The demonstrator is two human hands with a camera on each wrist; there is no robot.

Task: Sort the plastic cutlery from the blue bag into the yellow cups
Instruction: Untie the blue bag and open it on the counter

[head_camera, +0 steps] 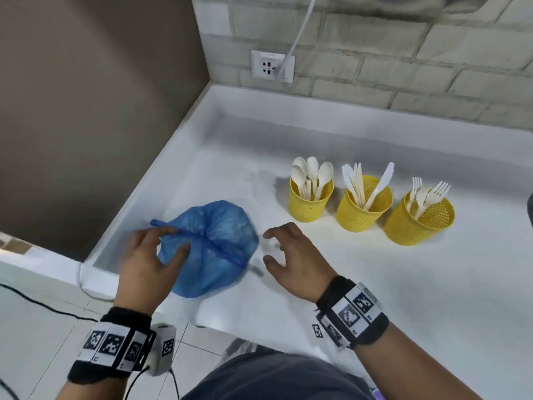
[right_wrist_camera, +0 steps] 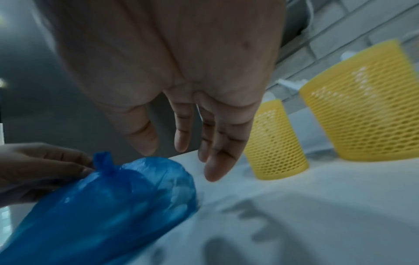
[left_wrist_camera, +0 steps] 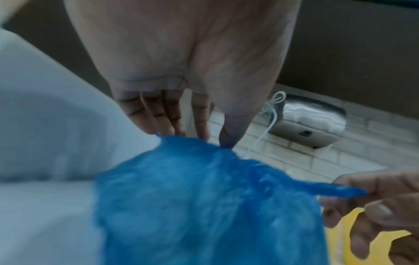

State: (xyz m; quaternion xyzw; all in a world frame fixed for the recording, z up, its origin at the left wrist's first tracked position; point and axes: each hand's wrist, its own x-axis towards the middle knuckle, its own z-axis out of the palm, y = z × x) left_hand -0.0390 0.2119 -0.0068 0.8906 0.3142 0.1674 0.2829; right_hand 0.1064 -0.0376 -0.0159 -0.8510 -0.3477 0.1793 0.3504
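A tied blue plastic bag [head_camera: 210, 249] [left_wrist_camera: 204, 206] [right_wrist_camera: 108, 202] lies on the white counter [head_camera: 389, 284]. My left hand [head_camera: 173, 241] [left_wrist_camera: 204, 138] rests on its left side, straight fingers and thumb touching the plastic near the knotted tail. Just right of the bag my right hand [head_camera: 269, 246] [right_wrist_camera: 181, 157] hovers with spread fingers and holds nothing. To the right stand three yellow mesh cups: one with spoons [head_camera: 310, 203], one with knives [head_camera: 363, 212], one with forks [head_camera: 421, 223]. What the bag holds is hidden.
A brick wall with a socket [head_camera: 272, 66] and a white cable runs behind the counter. A brown wall bounds the left side. Black cables [head_camera: 43, 306] lie on the tiled floor below the counter's front edge. A metal dispenser [left_wrist_camera: 310, 122] hangs on the wall.
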